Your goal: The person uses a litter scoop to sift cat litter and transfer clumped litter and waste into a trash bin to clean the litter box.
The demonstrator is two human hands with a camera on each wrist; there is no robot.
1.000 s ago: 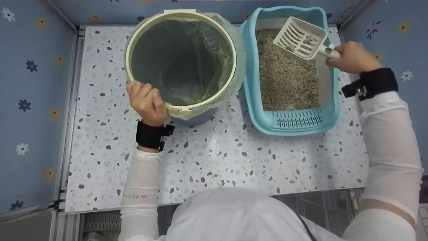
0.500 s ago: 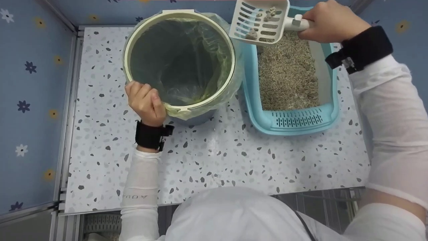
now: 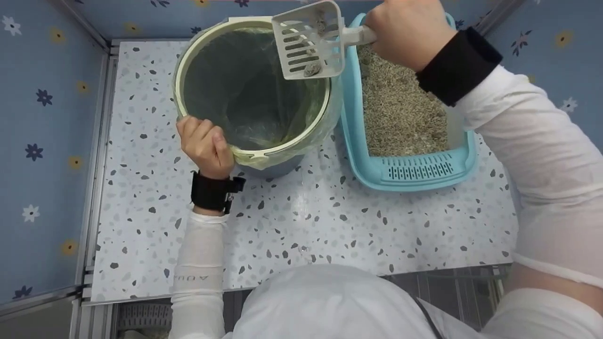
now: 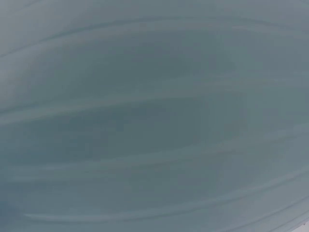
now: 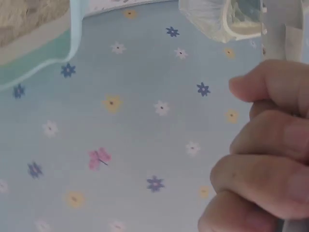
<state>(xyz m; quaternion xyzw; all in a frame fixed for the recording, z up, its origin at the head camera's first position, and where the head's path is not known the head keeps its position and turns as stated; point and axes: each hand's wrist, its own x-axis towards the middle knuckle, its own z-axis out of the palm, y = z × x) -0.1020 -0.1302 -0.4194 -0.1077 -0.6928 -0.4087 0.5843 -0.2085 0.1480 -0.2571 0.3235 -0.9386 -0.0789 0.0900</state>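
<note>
My left hand grips the near-left rim of a round trash can lined with a translucent yellowish bag. In the left wrist view the can's ridged grey-blue wall fills the picture. My right hand holds a pale slotted litter scoop by its handle; in the right wrist view the fingers curl round that handle. The scoop's head is tilted over the can's right rim, with a few greyish clumps on it. Behind and below the right forearm stands a turquoise litter box holding brown granular litter.
The can and box stand side by side on a white speckled table. Blue flowered panels enclose the left, back and right. Below the table's front edge, a grey slotted basket shows at the lower left.
My right hand has carried the scoop leftward from above the litter box to the trash can, and the scoop head has tipped. The left hand has stayed on the rim.
</note>
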